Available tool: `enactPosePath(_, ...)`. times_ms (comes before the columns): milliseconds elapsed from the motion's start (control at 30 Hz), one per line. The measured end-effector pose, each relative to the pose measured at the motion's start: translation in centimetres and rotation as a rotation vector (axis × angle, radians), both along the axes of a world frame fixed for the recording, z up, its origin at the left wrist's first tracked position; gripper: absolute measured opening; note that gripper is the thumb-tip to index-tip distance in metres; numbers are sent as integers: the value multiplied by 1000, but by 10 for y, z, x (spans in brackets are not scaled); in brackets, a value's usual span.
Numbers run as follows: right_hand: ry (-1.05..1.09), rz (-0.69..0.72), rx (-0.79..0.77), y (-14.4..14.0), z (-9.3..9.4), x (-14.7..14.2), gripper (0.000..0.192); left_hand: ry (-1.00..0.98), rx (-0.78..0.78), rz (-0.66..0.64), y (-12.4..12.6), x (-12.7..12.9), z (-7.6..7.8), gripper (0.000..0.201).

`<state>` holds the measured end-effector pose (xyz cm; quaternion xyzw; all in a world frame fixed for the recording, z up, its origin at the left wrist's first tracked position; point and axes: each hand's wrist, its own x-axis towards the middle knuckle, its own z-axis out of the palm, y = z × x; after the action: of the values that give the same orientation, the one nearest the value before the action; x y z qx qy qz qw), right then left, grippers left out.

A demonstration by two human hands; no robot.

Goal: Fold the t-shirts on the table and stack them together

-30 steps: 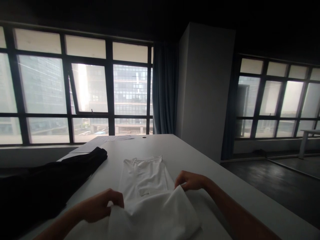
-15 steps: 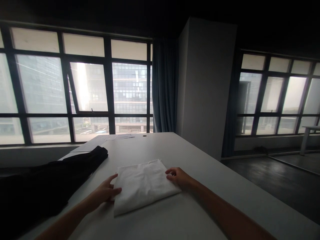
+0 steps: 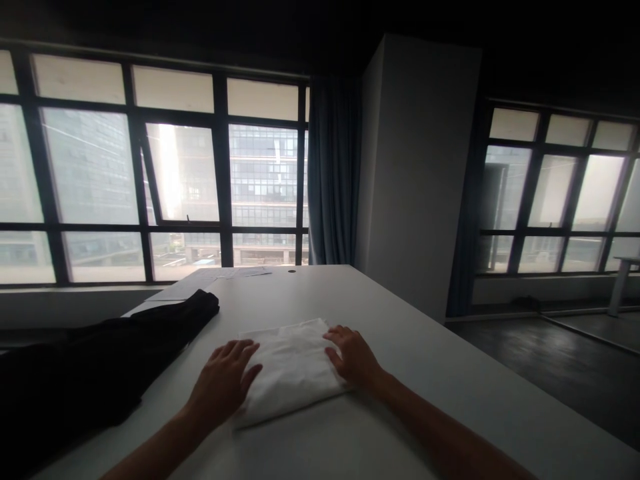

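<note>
A folded white cloth (image 3: 295,370), perhaps a garment, lies flat on the white table (image 3: 310,293) in front of me. My left hand (image 3: 225,377) is over its left edge, palm down, with thumb and fingers apart. Over the right edge rests my right hand (image 3: 353,353), its fingers bent a little and spread from the thumb. Neither hand is closed round the fabric. Parts of both side edges are hidden under the hands.
A heap of black cloth (image 3: 100,367) covers the table's left side. Sheets of paper (image 3: 187,287) lie at the far left. A small dark round hole (image 3: 292,271) is near the far edge. Beyond stand a pillar (image 3: 420,180) and a blue curtain (image 3: 334,180).
My left hand has moved right and turned palm down onto the cloth's left part. My right hand has shifted slightly inward over the right edge. The cloth's top looks a little smoother.
</note>
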<state>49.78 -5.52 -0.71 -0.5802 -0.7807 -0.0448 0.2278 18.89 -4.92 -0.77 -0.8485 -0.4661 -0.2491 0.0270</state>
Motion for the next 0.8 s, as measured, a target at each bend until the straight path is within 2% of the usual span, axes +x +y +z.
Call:
enactPosePath(100,-30,213,-155,-4,-7,-17,54,91,-158,-223,-1,12,-17,63)
enactPosePath(167,-45,267,-293,-5,-12,-21,56,161,-286,-283,3,13,-29,68)
enactPosePath(233,-46,281,-355,-6,-13,-20,58,193,-330,-295,8,9,-37,68)
enactPosePath(300,-56,299,-350,-9,-11,-19,63,196,-322,-303,12,6,-39,68)
enactPosePath(433,-76,419,-245,-14,-6,-23,74,193,-316,-311,11,5,-37,68)
enactPosePath(533,-63,500,-299,-15,-6,-29,80,167,-307,-308,7,9,-34,68)
enactPosePath(667,-23,461,-382,-12,-5,-28,75,128,-235,-291,8,4,-34,66)
enactPosePath(800,-16,366,-409,0,-7,-10,72,100,-177,-190,19,-11,-40,60)
